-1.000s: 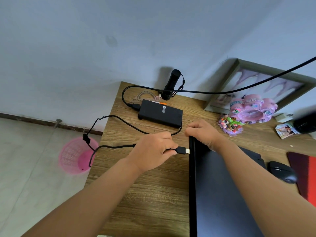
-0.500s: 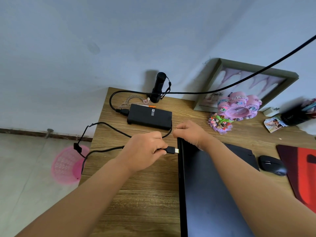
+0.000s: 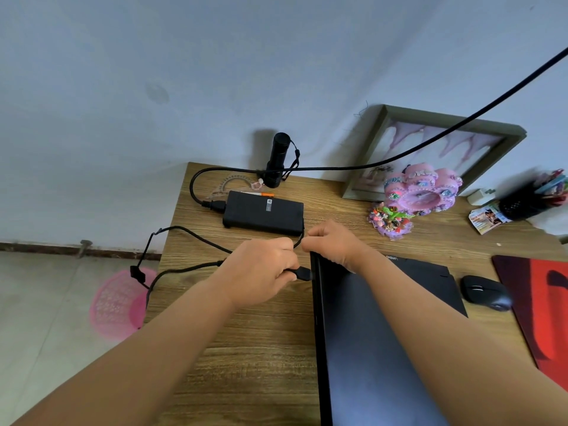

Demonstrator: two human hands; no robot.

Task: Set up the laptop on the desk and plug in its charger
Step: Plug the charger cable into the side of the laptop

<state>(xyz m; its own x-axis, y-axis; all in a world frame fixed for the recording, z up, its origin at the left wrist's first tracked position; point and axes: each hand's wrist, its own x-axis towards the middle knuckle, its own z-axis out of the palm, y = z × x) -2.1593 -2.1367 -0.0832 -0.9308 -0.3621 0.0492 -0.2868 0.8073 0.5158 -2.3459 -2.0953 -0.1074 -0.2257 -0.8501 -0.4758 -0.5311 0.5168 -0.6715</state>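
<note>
A black laptop (image 3: pixel 378 348) lies closed on the wooden desk (image 3: pixel 255 358), right of centre. My right hand (image 3: pixel 333 241) grips its far left corner. My left hand (image 3: pixel 264 270) pinches the black charger plug (image 3: pixel 302 274), whose tip touches the laptop's left edge. The plug's thin cable (image 3: pixel 184 267) loops off the desk's left side and back to the black power brick (image 3: pixel 262 212) at the far left of the desk. A thicker mains cable (image 3: pixel 430 139) runs from the brick up to the right.
A black flashlight (image 3: pixel 278 159) stands by the wall behind the brick. A picture frame (image 3: pixel 436 149), pink ornaments (image 3: pixel 421 189), a pen holder (image 3: pixel 522 201), a black mouse (image 3: pixel 484 292) and a red pad (image 3: pixel 541 312) sit at the right. A pink basket (image 3: pixel 118 302) is on the floor.
My left hand has carried the plug rightward until its metal tip meets the laptop's left edge. My right hand has stayed on the corner. The view has shifted slightly.
</note>
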